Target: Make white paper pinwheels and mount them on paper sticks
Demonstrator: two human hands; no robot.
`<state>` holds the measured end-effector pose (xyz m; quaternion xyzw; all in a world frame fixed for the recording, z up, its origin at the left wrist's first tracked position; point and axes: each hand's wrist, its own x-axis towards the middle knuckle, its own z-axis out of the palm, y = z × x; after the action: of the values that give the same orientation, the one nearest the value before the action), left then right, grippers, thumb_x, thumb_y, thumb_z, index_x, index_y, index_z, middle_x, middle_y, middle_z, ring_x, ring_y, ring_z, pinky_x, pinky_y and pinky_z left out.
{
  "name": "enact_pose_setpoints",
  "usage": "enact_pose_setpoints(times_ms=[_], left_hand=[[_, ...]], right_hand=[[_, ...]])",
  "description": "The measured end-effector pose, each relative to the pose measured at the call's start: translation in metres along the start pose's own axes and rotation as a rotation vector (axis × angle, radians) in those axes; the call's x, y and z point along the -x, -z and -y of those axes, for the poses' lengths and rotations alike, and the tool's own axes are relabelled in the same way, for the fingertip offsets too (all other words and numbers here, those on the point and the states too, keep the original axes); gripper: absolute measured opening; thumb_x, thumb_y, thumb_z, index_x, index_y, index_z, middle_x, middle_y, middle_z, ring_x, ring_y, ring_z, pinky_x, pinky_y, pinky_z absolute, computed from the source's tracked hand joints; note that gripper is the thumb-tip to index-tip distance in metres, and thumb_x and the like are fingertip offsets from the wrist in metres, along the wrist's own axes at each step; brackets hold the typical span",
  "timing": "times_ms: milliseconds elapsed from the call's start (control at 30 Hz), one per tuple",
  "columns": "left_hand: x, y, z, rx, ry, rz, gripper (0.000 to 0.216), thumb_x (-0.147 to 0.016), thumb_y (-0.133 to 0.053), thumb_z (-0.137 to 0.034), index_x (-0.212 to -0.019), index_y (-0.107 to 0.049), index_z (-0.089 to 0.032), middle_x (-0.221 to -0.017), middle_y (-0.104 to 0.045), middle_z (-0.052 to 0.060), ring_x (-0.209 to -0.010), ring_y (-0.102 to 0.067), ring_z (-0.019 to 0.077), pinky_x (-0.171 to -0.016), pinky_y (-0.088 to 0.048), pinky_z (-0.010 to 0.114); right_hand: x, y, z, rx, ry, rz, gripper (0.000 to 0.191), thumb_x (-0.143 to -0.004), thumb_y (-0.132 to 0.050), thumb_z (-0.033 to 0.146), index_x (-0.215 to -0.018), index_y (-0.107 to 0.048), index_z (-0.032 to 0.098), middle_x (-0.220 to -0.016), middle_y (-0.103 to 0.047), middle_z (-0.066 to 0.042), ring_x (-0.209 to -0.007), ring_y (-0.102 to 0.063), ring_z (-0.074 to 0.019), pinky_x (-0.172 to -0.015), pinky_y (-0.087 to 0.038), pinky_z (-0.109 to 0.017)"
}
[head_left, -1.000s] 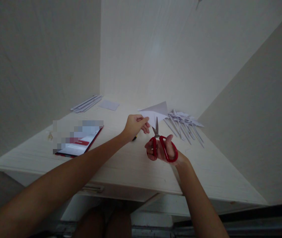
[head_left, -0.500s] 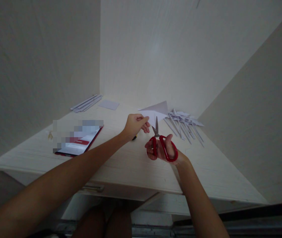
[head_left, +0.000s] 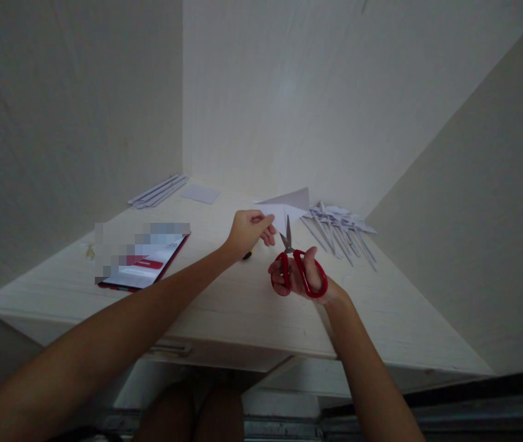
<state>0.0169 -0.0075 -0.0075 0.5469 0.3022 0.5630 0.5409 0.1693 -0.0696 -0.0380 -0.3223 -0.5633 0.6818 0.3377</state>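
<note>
Between its thumb and fingers my left hand [head_left: 253, 228] pinches a folded sheet of white paper [head_left: 294, 199], whose raised back part looks grey in shade. My right hand [head_left: 299, 274] has its thumb and fingers through the loops of red-handled scissors [head_left: 311, 283]. The metal blades are parted and point away from me, up at the near edge of the paper; whether they touch it I cannot tell. A small black and yellow object [head_left: 247, 255] lies under my left wrist, mostly hidden.
White paper sticks with pointed paper pieces [head_left: 342, 224] are heaped at the right. Rolled paper sticks [head_left: 159, 191] and a small stack of paper [head_left: 200, 194] lie at the back left. A lit tablet or phone [head_left: 151, 264], partly blurred out, rests left on the white desk [head_left: 224, 313]. Walls enclose the desk.
The view has shifted slightly, so everything sits a little further left. Both hands keep their hold on the paper and the scissors, and the blades stay parted.
</note>
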Motion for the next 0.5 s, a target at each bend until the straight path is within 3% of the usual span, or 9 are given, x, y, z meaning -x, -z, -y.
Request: enact_pose_setpoints(times_ms=[167, 500], left_hand=[[-0.0003, -0.0003, 0.0002, 0.007, -0.005, 0.001, 0.030, -0.082, -0.051, -0.010, -0.051, -0.050, -0.011, -0.040, -0.056, 0.001, -0.033, -0.053, 0.0093, -0.034, -0.040, 0.018], [-0.0006, -0.0003, -0.0015, 0.005, 0.004, -0.014, 0.031, -0.082, -0.050, -0.009, -0.050, -0.049, -0.012, -0.039, -0.055, 0.001, -0.032, -0.052, 0.0088, -0.034, -0.039, 0.019]], right_hand=[[-0.0003, -0.0050, 0.0031, -0.048, 0.011, 0.015, 0.071, -0.065, -0.030, 0.083, -0.071, -0.051, 0.015, -0.057, -0.041, 0.001, -0.047, -0.037, -0.0096, -0.044, -0.026, -0.027], [0.0002, -0.0070, 0.0027, 0.002, -0.006, -0.065, 0.074, -0.062, -0.024, 0.085, -0.070, -0.050, 0.017, -0.052, -0.038, 0.002, -0.041, -0.034, -0.0091, -0.040, -0.022, -0.026]])
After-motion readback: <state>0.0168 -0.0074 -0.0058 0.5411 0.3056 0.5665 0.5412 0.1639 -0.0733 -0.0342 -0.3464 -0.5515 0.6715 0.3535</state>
